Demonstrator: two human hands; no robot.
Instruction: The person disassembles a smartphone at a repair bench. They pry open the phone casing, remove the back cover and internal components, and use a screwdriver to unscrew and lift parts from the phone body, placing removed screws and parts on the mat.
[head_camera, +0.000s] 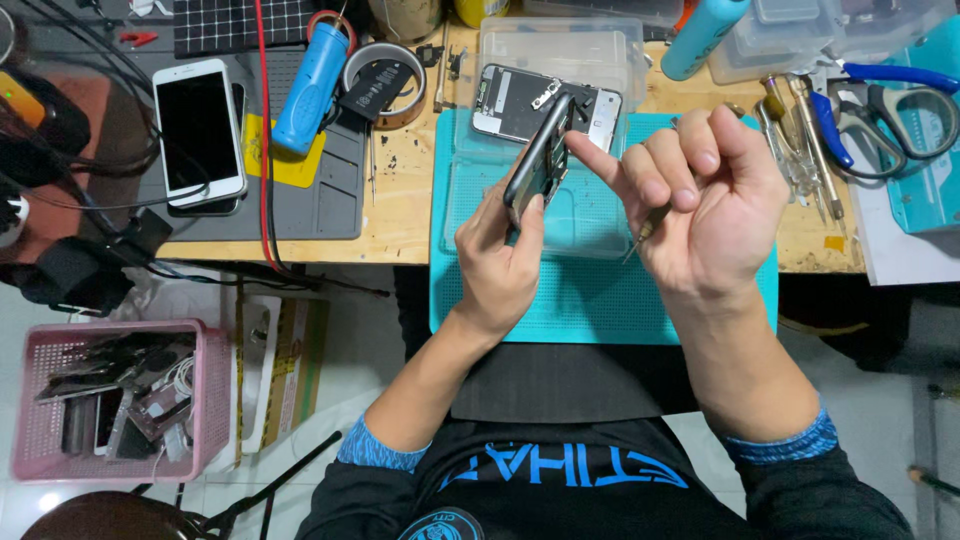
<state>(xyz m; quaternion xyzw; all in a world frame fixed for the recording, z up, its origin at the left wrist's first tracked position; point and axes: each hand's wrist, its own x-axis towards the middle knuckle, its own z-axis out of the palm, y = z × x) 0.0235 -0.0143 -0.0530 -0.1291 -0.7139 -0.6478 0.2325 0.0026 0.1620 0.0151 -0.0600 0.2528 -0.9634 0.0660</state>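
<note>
Dark phone (540, 160) held edge-on, long axis tilted up-right, gripped by left hand (500, 262), small screwdriver (645, 228) pinched in curled right hand (700, 200), teal mat (600, 300) beneath.

white phone (198, 133), dark screen, desk left

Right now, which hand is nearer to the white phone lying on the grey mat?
Left. The left hand holds a dark phone frame just right of the white phone; the right hand, gripping a small tool, is farther right.
</note>
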